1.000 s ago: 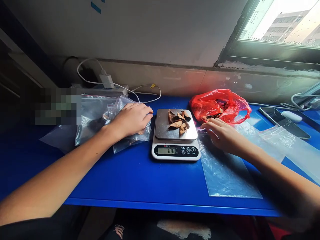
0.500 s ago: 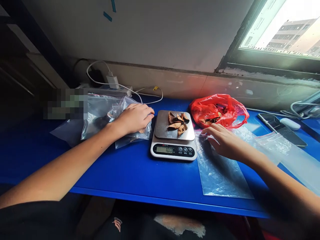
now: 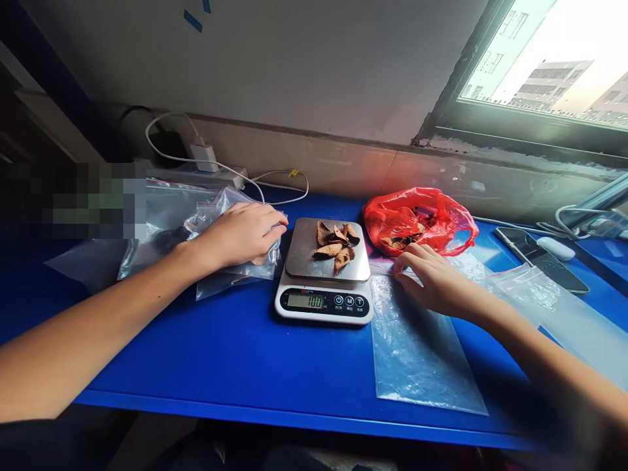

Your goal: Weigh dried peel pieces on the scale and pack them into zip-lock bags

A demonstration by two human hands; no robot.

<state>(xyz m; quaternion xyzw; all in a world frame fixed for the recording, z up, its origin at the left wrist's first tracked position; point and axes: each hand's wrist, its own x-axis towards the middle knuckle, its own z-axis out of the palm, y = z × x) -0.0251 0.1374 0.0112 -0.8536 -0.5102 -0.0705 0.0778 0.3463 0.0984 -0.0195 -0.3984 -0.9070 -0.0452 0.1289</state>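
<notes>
- R hand (image 3: pixel 432 278) now slightly farther from steel-top scale (image 3: pixel 301 261)
- L hand (image 3: pixel 243 232) over clear plastic bag (image 3: pixel 271 263)
- Both grips: can't tell
- On scale: rough, curled brown pcs (image 3: pixel 328 251)

Down the feed I get a dark-framed window (image 3: pixel 540 59), bright daylight and pale buildings (image 3: pixel 554 82) beyond it. Left of the window I see a grey wall (image 3: pixel 314 65) with blue strips (image 3: pixel 193 21); below the window, glossy tiling (image 3: pixel 338 163), then a blue tabletop (image 3: pixel 235 366). Far left of the window, a post (image 3: pixel 56 82) sits in shadow.
</notes>
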